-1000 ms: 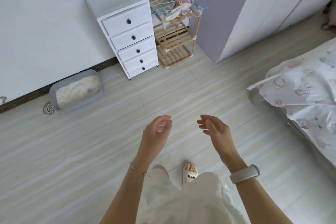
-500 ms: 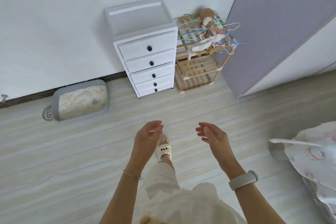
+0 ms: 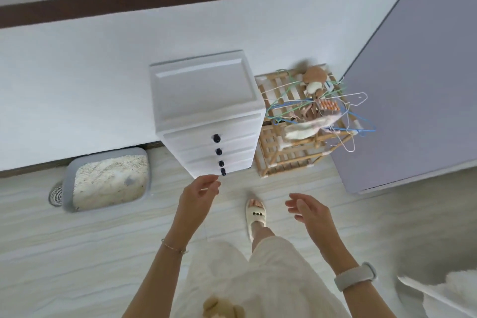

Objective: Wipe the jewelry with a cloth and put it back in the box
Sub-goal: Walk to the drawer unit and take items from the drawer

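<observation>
No jewelry, cloth or box shows in the head view. A white chest of drawers (image 3: 206,100) with dark knobs stands against the wall straight ahead. My left hand (image 3: 198,196) is raised in front of its lowest drawers, fingers loosely curled and holding nothing. My right hand (image 3: 308,210) hangs lower and to the right, fingers relaxed and empty. A thin bracelet is on my left wrist and a pale band on my right.
A wooden rack (image 3: 294,142) piled with wire hangers and a soft toy stands right of the chest. A grey litter tray (image 3: 108,178) lies on the floor to the left. A lilac wardrobe (image 3: 418,100) fills the right. A bed corner (image 3: 444,292) shows at bottom right.
I have walked closer to the chest of drawers, which now looms larger and nearer. My left hand has risen toward the lowest drawers. The bed has slid out to the lower right.
</observation>
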`<state>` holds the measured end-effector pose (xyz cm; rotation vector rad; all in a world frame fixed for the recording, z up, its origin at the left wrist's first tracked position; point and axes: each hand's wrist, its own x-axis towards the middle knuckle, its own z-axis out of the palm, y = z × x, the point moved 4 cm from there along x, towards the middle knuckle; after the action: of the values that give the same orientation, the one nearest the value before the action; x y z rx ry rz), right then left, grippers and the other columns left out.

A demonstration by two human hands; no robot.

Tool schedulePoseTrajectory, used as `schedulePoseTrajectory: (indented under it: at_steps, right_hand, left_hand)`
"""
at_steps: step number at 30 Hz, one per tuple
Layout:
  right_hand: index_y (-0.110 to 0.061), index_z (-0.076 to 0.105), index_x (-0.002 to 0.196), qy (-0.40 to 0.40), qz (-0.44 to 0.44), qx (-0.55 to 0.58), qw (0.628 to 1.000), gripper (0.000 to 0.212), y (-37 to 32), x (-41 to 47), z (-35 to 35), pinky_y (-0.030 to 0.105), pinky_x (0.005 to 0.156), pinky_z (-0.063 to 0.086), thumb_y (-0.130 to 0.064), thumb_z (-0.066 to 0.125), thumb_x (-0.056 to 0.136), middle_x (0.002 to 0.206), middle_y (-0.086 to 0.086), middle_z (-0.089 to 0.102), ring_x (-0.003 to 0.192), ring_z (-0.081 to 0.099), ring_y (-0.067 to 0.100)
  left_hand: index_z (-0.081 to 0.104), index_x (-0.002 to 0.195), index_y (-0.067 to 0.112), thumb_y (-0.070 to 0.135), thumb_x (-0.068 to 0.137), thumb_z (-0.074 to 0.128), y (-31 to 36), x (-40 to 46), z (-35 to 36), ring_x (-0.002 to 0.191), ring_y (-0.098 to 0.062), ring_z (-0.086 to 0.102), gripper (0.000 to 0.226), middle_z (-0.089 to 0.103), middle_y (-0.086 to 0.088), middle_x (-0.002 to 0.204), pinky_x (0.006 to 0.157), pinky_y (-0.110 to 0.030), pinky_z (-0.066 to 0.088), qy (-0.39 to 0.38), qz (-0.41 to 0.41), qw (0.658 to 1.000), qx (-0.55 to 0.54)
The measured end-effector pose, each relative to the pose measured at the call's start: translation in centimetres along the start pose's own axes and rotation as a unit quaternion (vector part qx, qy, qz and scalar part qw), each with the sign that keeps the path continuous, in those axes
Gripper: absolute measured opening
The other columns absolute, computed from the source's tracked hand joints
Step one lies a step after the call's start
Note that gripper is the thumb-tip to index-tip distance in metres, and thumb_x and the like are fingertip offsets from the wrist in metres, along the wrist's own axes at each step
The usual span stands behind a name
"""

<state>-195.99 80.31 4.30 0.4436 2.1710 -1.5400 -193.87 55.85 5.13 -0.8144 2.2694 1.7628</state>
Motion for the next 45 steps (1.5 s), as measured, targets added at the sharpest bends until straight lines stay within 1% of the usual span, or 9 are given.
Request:
schedulePoseTrajectory:
  at_steps: [8,12,19,24,29,35,39,42,45]
  right_hand:
    - [-0.008,0.060,0.104,-0.105,-0.023,-0.042,0.993,0.023,-8.6,14.8,1.8,0.032,0.082,0.046,-0.005,0.039,0.093,0.089,0.007,0.065,0.084,0.060,0.021]
    - [-0.004,0.059,0.107,-0.159,0.008,-0.066,0.985,0.025,-9.6,20.7,6.3,0.027,0.075,0.046,-0.006,0.039,0.092,0.089,0.007,0.064,0.082,0.059,0.021]
    - [-0.007,0.055,0.081,-0.226,0.182,-0.091,0.953,0.019,-5.4,25.8,16.7,0.022,0.059,0.039,-0.009,0.040,0.092,0.091,0.013,0.056,0.066,0.048,0.014]
    - [0.001,0.052,0.110,-0.232,0.176,-0.057,0.955,0.032,-4.2,26.7,21.7,0.036,0.080,0.050,-0.024,0.040,0.094,0.097,0.022,0.054,0.079,0.053,0.018]
    - [-0.001,0.056,0.097,-0.197,0.145,-0.069,0.967,0.030,-2.6,25.6,22.3,0.035,0.073,0.043,-0.025,0.038,0.095,0.085,0.009,0.049,0.065,0.056,0.012]
    - [0.003,0.059,0.103,-0.219,0.139,-0.169,0.951,0.029,-0.4,21.5,19.7,0.041,0.078,0.044,-0.018,0.040,0.092,0.084,0.012,0.057,0.077,0.052,0.024]
    - [0.000,0.060,0.106,-0.284,0.070,-0.327,0.898,0.030,-1.6,19.7,17.5,0.032,0.085,0.041,-0.018,0.039,0.093,0.103,0.012,0.061,0.098,0.055,0.028]
    - [-0.003,0.061,0.082,-0.250,0.014,-0.307,0.918,0.028,-4.2,19.4,15.1,0.030,0.072,0.046,-0.023,0.045,0.091,0.076,0.004,0.065,0.076,0.059,0.023]
    - [-0.008,0.063,0.094,-0.200,-0.084,-0.300,0.929,0.019,-6.3,20.4,14.9,0.028,0.075,0.047,-0.021,0.048,0.092,0.082,0.004,0.067,0.078,0.059,0.018]
  left_hand:
    - [0.060,0.103,0.018,0.014,0.090,0.053,3.1,8.2,1.6,0.091,-0.014,0.065,0.016,0.067,-0.003,0.103,0.088,-0.033,0.050,0.087,-0.074,0.992,-0.060]
    - [0.059,0.113,0.014,0.013,0.090,0.053,3.8,12.7,1.0,0.101,-0.011,0.056,0.024,0.061,-0.001,0.115,0.083,-0.018,0.045,0.144,-0.047,0.988,0.037]
    - [0.032,0.140,0.020,0.035,0.087,0.046,0.3,20.1,-0.8,0.143,-0.028,0.006,0.057,0.020,-0.008,0.153,0.109,-0.052,0.021,0.148,-0.008,0.943,0.297]
    - [0.008,0.145,0.029,0.034,0.090,0.042,-3.5,21.5,-0.4,0.141,-0.022,-0.016,0.065,-0.006,-0.001,0.156,0.110,-0.059,0.007,0.071,0.008,0.919,0.388]
    - [0.042,0.134,0.018,0.031,0.083,0.038,-4.6,20.7,-1.4,0.141,-0.032,0.013,0.052,0.025,-0.013,0.151,0.107,-0.059,0.025,0.105,0.061,0.921,0.370]
    - [0.061,0.112,0.015,0.024,0.080,0.062,-6.2,19.2,-0.6,0.104,-0.029,0.058,0.034,0.064,-0.007,0.107,0.102,-0.055,0.030,0.063,0.108,0.903,0.410]
    - [0.064,0.108,0.014,0.020,0.084,0.056,-7.0,18.6,-0.3,0.091,-0.029,0.061,0.026,0.067,-0.007,0.099,0.089,-0.044,0.037,0.040,0.092,0.915,0.391]
    - [0.061,0.113,0.017,0.023,0.090,0.053,-7.3,18.1,0.0,0.098,-0.026,0.057,0.026,0.065,-0.005,0.105,0.088,-0.037,0.032,0.016,0.072,0.928,0.364]
    - [0.061,0.114,0.018,0.023,0.089,0.055,-8.0,16.9,0.2,0.097,-0.025,0.057,0.026,0.065,-0.004,0.103,0.085,-0.033,0.030,0.000,0.077,0.931,0.357]
